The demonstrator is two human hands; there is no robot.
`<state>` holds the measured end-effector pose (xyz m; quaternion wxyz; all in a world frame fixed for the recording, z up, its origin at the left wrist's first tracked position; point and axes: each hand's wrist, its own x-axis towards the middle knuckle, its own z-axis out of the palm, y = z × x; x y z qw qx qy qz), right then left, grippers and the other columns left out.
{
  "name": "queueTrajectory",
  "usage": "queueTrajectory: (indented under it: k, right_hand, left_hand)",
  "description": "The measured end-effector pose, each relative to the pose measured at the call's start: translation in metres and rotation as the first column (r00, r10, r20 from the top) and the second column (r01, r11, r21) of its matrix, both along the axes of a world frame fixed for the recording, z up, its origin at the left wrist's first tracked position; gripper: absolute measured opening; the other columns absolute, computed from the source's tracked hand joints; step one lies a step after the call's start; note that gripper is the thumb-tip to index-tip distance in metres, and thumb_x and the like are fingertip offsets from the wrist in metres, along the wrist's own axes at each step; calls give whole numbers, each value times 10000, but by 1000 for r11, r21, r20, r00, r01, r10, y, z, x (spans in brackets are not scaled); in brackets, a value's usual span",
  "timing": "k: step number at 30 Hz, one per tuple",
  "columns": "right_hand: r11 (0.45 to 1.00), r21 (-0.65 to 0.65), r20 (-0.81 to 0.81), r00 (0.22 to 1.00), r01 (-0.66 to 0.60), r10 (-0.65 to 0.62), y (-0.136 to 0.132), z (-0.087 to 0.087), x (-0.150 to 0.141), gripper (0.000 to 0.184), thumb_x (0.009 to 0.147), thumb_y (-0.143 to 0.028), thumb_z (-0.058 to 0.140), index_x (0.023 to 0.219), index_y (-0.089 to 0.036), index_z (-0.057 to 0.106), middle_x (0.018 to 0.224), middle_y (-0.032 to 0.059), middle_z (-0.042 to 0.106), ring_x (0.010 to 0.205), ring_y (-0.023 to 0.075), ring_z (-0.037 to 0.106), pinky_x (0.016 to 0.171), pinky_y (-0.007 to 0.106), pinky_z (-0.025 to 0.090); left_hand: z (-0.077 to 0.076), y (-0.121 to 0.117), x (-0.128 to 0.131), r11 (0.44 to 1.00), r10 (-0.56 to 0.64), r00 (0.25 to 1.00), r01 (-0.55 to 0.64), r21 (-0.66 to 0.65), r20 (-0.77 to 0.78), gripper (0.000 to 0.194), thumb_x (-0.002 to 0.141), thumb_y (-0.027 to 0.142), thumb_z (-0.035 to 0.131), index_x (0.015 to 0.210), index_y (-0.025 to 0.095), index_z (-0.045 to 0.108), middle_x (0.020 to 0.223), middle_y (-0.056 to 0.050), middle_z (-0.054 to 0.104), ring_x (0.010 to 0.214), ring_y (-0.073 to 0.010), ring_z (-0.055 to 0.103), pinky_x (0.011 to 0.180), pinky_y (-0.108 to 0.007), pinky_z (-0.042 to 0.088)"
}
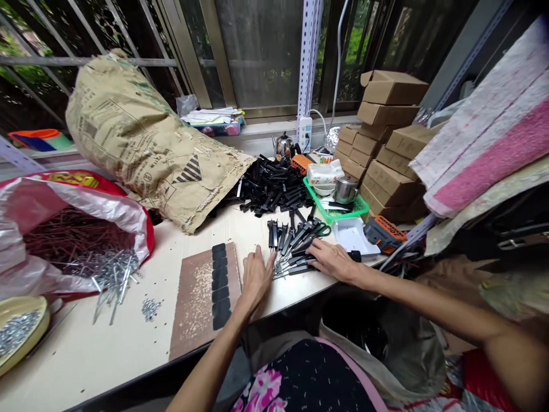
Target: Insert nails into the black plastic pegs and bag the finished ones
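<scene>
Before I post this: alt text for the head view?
A person's left hand and right hand are at a cluster of black-and-metal pieces on a pale table, the right touching them. Leftward lie a brown board with a row of black pads and an open bag of thin rods; beyond sit a black heap, a brown sack and cardboard boxes.

Black garment (315, 380) over torso, scattered with small white flecks. Large bright-pink flowers (268, 389) printed at lower left, paler pink within petals. Plain pink band (354, 375) curving along right edge; trim or separate layer, cannot tell. Forearms (429, 306) bare, slender. Fingers (258, 257) bare too.
</scene>
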<state>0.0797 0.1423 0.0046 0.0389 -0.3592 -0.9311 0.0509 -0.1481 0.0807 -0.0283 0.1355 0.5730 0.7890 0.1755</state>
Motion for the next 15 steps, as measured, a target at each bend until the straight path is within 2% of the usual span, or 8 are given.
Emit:
queueTrajectory:
  k: [3,5,7,11,13,15]
  right_hand:
    - [995,23,-91,991,101,-98,18,13,3,213,938,-262,392,997,-213,590,1004,63,600,931,171,554,664,229,368]
    - [969,-48,-196,949,241,-246,44,23,-9,243,943,-280,372,1025,-210,590,996,60,627,903,169,570,705,237,367]
    - [930,-162,-209,910,329,-358,74,27,-29,233,928,-302,403,1013,-199,594,962,58,649,900,177,583,723,239,368]
    - [884,-253,-198,873,394,-446,116,15,-72,296,906,-341,441,1023,-107,580,1016,131,632,949,188,588,735,241,382]
    - [862,-292,-181,861,414,-475,123,7,-89,292,888,-326,470,1013,-83,572,995,151,626,944,195,594,726,253,397]
    - [802,-416,-228,805,428,-548,126,6,-100,237,826,-262,566,995,-96,566,982,147,622,932,205,591,711,267,415]
  left_hand:
    - [4,20,21,995,87,994,-90,-34,-65,676,898,548,261,1347,57,383,1120,-214,566,1066,-331,498,812,-409,425]
    - [5,30,31,991,130,986,-133,-20,-101,712,889,577,240,1372,64,344,1122,-221,562,1062,-334,495,794,-415,425]
    - [4,35,39,988,150,978,-152,0,-147,737,878,592,259,1381,57,323,1124,-227,560,1059,-335,491,793,-418,423]
    - [-1,36,38,991,135,976,-134,18,-171,654,904,511,279,1347,38,367,1121,-226,563,1056,-335,493,803,-414,418]
    - [-3,35,31,993,117,984,-117,10,-131,605,919,469,264,1323,40,399,1116,-221,566,1059,-331,499,816,-413,413]
    - [-3,35,24,994,110,991,-111,-9,-75,580,919,466,269,1296,57,432,1112,-213,569,1064,-327,505,822,-412,411]
